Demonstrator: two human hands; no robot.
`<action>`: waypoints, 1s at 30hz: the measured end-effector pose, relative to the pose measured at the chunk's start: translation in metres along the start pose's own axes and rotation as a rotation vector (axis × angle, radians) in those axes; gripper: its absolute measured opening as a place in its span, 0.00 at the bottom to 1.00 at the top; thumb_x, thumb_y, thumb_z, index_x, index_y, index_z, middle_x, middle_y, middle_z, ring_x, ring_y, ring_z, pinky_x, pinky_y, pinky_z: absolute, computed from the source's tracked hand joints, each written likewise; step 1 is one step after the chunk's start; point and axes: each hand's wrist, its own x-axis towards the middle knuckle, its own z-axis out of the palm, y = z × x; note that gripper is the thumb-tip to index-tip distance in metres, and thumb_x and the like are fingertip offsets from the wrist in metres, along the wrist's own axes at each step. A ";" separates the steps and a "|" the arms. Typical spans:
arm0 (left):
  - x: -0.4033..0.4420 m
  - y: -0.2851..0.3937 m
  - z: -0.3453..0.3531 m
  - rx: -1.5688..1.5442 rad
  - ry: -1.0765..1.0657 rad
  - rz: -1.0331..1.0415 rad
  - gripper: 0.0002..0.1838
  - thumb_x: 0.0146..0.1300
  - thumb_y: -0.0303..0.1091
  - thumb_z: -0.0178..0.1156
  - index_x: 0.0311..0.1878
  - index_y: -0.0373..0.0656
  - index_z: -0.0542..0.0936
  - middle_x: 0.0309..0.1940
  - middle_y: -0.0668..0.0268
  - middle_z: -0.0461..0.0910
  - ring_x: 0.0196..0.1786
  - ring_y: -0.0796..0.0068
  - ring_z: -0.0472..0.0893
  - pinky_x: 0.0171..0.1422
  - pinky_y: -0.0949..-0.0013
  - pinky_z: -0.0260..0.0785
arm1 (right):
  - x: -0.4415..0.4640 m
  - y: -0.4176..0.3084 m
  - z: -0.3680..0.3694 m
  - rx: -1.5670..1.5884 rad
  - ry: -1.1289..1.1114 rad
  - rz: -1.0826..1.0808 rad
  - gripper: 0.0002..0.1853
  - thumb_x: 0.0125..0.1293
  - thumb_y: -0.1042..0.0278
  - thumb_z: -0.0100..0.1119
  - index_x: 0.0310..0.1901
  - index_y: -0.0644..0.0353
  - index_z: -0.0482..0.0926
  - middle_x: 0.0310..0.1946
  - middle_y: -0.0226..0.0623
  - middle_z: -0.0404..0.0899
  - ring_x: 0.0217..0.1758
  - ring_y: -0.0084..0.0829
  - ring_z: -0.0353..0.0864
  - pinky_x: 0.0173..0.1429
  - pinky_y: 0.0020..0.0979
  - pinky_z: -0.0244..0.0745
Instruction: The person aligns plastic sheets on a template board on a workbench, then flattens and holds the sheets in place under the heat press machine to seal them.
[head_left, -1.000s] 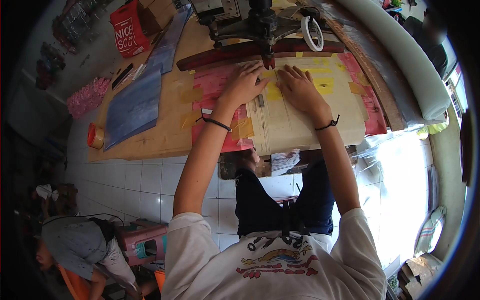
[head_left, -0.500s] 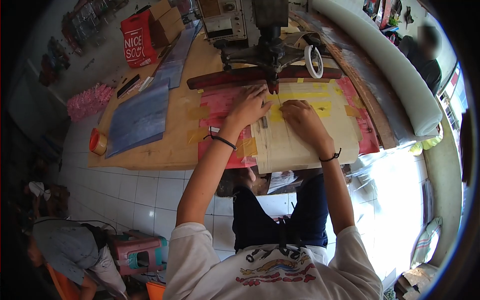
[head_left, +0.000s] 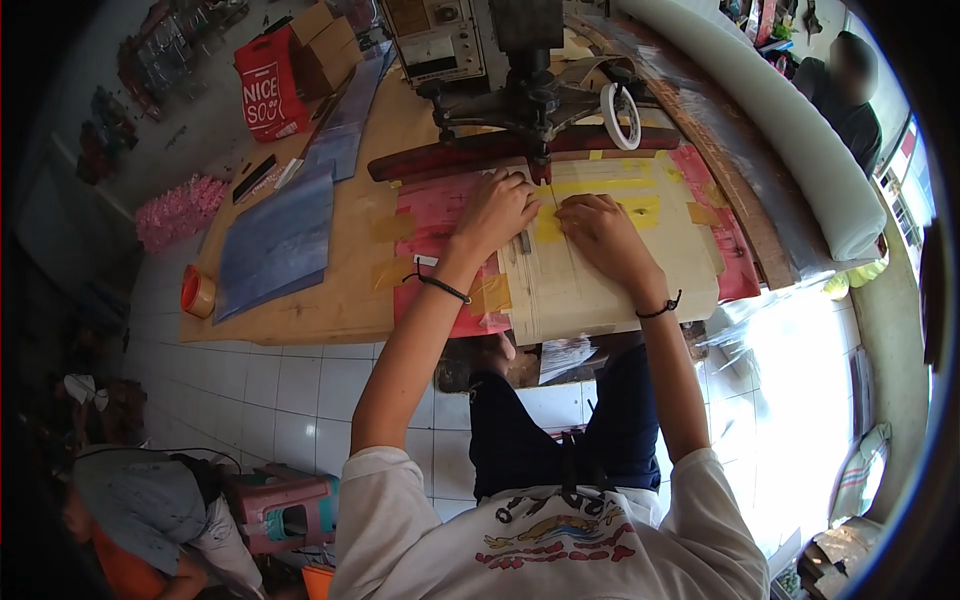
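A beige board (head_left: 640,275) with yellow tape strips (head_left: 635,212) lies on red sheeting (head_left: 440,200) across the table. My left hand (head_left: 497,212) rests at the board's left part, its fingers bent and closed. To the right, my right hand (head_left: 605,235) is closed in a pinch over the yellow tape. A thin line shows between the two hands, but what the fingertips hold is too small to make out. Just beyond them stands a machine head (head_left: 540,115) with a long dark red bar (head_left: 440,160). Beside my left hand lies a small dark metal strip (head_left: 525,242).
Blue sheets (head_left: 280,235) and a tape roll (head_left: 198,292) lie at left, near a red bag (head_left: 270,97). A white ring (head_left: 620,117) hangs on the machine. A large foam roll (head_left: 770,130) runs along the right. Two people are nearby, lower left and upper right.
The view has shifted slightly. My hands stay at nearly the same place on the board, with small finger movements. The person at upper right has raised their head a little.
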 end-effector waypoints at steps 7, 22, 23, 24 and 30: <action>-0.004 -0.009 -0.023 -0.081 -0.328 -0.041 0.22 0.68 0.32 0.52 0.60 0.34 0.83 0.64 0.53 0.81 0.67 0.53 0.78 0.77 0.53 0.65 | -0.003 0.006 0.005 -0.005 0.028 -0.006 0.10 0.69 0.66 0.63 0.47 0.59 0.88 0.52 0.38 0.86 0.58 0.44 0.80 0.66 0.44 0.71; -0.083 0.139 -0.165 -0.631 0.250 0.041 0.11 0.62 0.25 0.66 0.48 0.43 0.83 0.45 0.58 0.86 0.41 0.61 0.84 0.49 0.60 0.72 | -0.003 0.003 0.003 0.020 0.043 0.005 0.13 0.75 0.64 0.57 0.46 0.64 0.87 0.52 0.42 0.85 0.58 0.45 0.79 0.67 0.44 0.71; -0.089 0.165 -0.169 -0.745 0.395 0.007 0.10 0.61 0.24 0.66 0.46 0.44 0.84 0.44 0.60 0.87 0.40 0.63 0.84 0.47 0.62 0.72 | -0.002 0.004 0.003 0.020 0.038 0.003 0.13 0.75 0.64 0.57 0.46 0.64 0.87 0.52 0.42 0.85 0.58 0.45 0.79 0.67 0.44 0.71; -0.090 0.185 -0.169 -0.906 0.535 0.073 0.13 0.59 0.22 0.66 0.46 0.46 0.84 0.44 0.61 0.87 0.40 0.62 0.83 0.46 0.61 0.71 | -0.001 0.004 0.003 0.016 0.038 0.000 0.13 0.75 0.64 0.57 0.46 0.64 0.87 0.51 0.42 0.85 0.58 0.46 0.79 0.66 0.44 0.71; -0.087 0.246 -0.170 -1.279 0.771 0.255 0.19 0.60 0.22 0.65 0.51 0.59 0.83 0.44 0.62 0.85 0.40 0.63 0.82 0.39 0.63 0.69 | -0.001 0.002 0.002 -0.011 0.028 -0.050 0.14 0.75 0.65 0.55 0.46 0.65 0.87 0.51 0.42 0.86 0.58 0.46 0.80 0.66 0.43 0.72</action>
